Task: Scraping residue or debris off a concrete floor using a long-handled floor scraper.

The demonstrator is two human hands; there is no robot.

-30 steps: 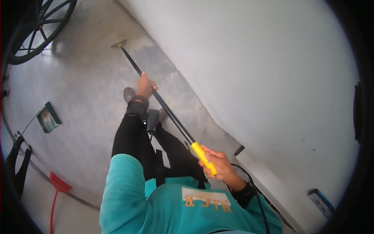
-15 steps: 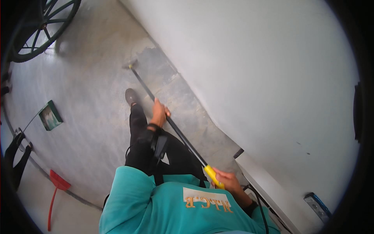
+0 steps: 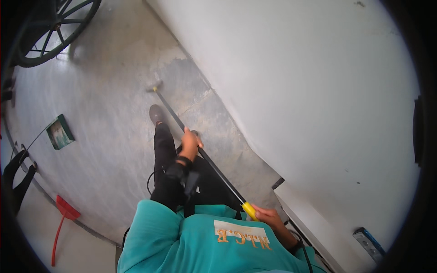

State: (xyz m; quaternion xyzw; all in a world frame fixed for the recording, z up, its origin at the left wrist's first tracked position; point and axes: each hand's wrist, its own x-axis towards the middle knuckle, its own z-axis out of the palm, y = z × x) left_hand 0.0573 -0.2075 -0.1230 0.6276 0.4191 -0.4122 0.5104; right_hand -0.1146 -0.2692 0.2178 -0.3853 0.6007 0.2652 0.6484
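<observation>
head view, long-handled scraper (image 3: 200, 152) gripped between both hands, blade on floor (image 3: 109, 136)

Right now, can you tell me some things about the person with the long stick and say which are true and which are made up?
1. The left hand grips the dark pole partway along it. True.
2. The right hand holds the pole's red end. False: the grip is yellow.
3. The tool's head rests on the grey floor. True.
4. The red dustpan lies beside the white wall. False: it lies far left, away from the wall.
</observation>
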